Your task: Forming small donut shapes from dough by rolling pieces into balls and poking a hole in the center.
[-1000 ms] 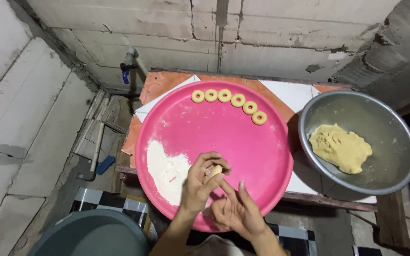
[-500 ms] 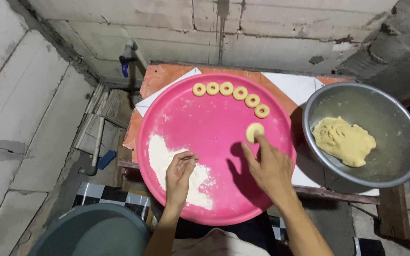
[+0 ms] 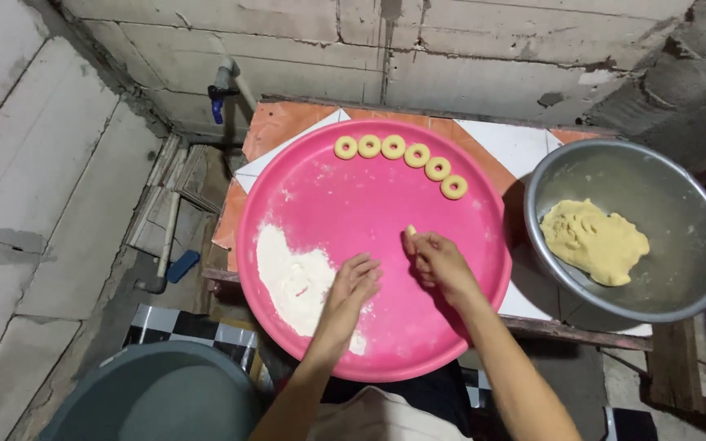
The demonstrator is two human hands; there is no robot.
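A large pink round tray [image 3: 328,204] lies on a small tiled table. Several ring-shaped dough pieces [image 3: 417,155] sit in a curved row along its far edge. A patch of white flour [image 3: 292,273] covers the tray's near left part. My left hand [image 3: 353,287] rests palm down on the tray just right of the flour, fingers loosely apart and holding nothing. Beside it, my right hand [image 3: 439,263] is over the tray's middle, its fingertips pinching a small piece of yellow dough [image 3: 410,231].
A metal bowl [image 3: 672,196] with a lump of yellow dough [image 3: 594,242] stands right of the tray. A grey bucket [image 3: 157,396] stands on the floor at the near left. Bare block walls enclose the corner, with a pipe and blue tap [image 3: 217,96] at the back left.
My right hand has drawn back from near the ring row to the tray's middle, with dough still in its fingertips. My left hand has stayed beside the flour.
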